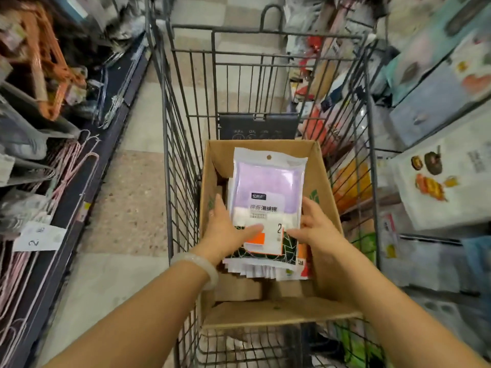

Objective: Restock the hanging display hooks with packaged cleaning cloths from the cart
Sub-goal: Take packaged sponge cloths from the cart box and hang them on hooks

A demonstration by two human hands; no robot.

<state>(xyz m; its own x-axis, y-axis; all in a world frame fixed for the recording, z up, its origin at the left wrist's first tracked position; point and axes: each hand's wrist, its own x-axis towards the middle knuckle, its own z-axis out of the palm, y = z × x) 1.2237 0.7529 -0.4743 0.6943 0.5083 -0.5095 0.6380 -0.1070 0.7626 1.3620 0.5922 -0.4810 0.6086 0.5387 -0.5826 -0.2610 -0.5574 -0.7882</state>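
Both hands hold 1 stack of cloth packs point(267, 205) between them. The left hand point(229, 229) grips its left edge, the right hand point(317, 225) its right edge, thumbs on top. The stack sits in a cardboard box point(322, 187) inside the wire cart point(180, 144). Hangers point(45, 73) fill shelves left of the fingers; boxed goods point(441, 179) stand right.

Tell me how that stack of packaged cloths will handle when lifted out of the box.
The stack of packaged cloths looks glossy, so packs may slide apart; their bottom edges already fan out. Probably light and bendy, being thin flat pouches. The left hand and right hand gripping both sides should steady it.
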